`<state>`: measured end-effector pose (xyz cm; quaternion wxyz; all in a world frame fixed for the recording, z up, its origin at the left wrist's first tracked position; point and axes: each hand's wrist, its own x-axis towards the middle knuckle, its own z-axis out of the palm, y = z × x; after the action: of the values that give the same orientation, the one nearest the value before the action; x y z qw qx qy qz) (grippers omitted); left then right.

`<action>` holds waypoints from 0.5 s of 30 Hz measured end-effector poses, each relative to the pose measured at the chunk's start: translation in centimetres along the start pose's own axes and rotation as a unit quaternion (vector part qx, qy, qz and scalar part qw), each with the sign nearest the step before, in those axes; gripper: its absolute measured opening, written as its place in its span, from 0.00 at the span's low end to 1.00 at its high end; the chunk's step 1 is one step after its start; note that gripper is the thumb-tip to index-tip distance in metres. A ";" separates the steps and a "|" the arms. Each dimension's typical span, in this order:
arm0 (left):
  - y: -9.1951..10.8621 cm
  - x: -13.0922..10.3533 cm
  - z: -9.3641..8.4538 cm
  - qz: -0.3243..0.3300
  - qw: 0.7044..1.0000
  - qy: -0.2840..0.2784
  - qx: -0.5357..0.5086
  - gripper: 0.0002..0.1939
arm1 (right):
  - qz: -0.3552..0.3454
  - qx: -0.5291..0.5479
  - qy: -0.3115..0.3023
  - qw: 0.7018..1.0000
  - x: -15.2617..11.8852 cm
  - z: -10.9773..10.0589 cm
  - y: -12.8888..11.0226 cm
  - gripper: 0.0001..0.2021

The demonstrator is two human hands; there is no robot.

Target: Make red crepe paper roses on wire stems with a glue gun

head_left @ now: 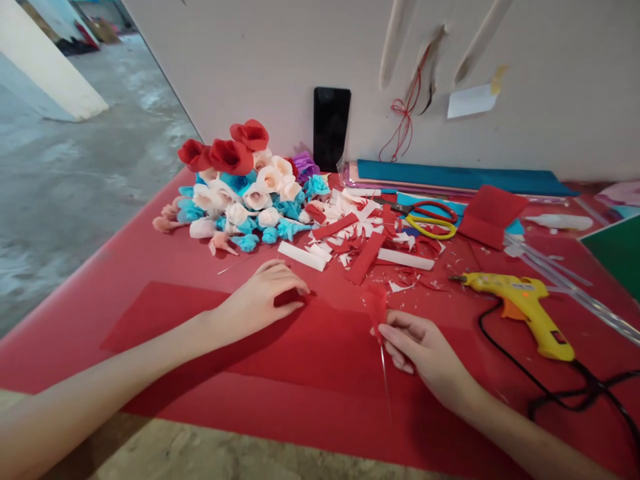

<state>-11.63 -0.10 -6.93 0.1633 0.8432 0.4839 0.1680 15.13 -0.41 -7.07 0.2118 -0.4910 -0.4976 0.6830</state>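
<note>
My right hand [420,350] is closed, pinching a red crepe paper flower [376,310] at its base. A thin wire stem [385,373] points down from below the fingers. My left hand [267,293] hovers over a long red crepe paper sheet [300,347] lying on the red table. Its fingers are bent, with a small gap between thumb and forefinger. Whether a scrap of red paper touches those fingertips is hard to see against the red surface.
Behind my left hand is a pile of paper flowers [255,193]. Paper scraps [360,233] and scissors [433,220] lie at the middle back. A yellow glue gun [530,307] with a black cord rests at right. A phone [331,130] leans against the wall.
</note>
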 end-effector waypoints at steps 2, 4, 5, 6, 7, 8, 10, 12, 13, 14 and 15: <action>0.1 0.0 0.1 -0.002 1.000 0.004 0.000 0.06 | 0.001 -0.002 0.001 1.000 -0.1 0.0 -0.1 0.20; 0.2 0.0 0.1 0.003 1.000 0.005 0.000 0.06 | 0.001 -0.004 0.001 1.000 -0.2 0.1 -0.3 0.20; 0.3 0.0 0.1 0.005 1.000 0.005 0.000 0.06 | 0.000 -0.004 0.000 1.000 -0.2 0.1 -0.4 0.20; 0.4 0.0 0.0 0.006 1.000 0.007 0.001 0.06 | -0.002 -0.004 -0.001 1.000 -0.3 0.1 -0.5 0.19; 0.6 0.0 -0.1 0.007 1.000 0.009 0.002 0.06 | -0.003 -0.004 -0.002 1.000 -0.3 0.2 -0.6 0.19; 0.7 0.0 -0.3 0.007 1.000 0.012 0.003 0.06 | -0.004 -0.003 -0.003 1.000 -0.3 0.2 -0.6 0.19; 0.9 0.0 -0.5 0.007 1.000 0.018 0.003 0.07 | -0.004 -0.001 -0.004 1.000 -0.3 0.2 -0.5 0.19; 1.0 -0.1 -0.6 0.008 1.000 0.020 -0.002 0.07 | -0.002 0.000 -0.006 1.000 -0.2 0.1 -0.3 0.19; 1.0 -0.1 -0.6 0.009 1.000 0.018 -0.006 0.07 | -0.002 0.001 -0.007 1.000 -0.2 0.0 -0.3 0.19; 1.0 -0.1 -0.6 0.007 1.000 0.014 -0.012 0.07 | -0.002 0.002 -0.007 1.000 -0.2 0.0 -0.2 0.19; 1.0 -0.1 -0.6 0.003 1.000 0.011 -0.018 0.07 | -0.002 0.002 -0.007 1.000 -0.2 -0.1 -0.2 0.18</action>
<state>-11.21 -0.58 -5.99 0.1725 0.8395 0.4803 0.1864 15.23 -0.48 -6.76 0.2110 -0.4844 -0.4987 0.6872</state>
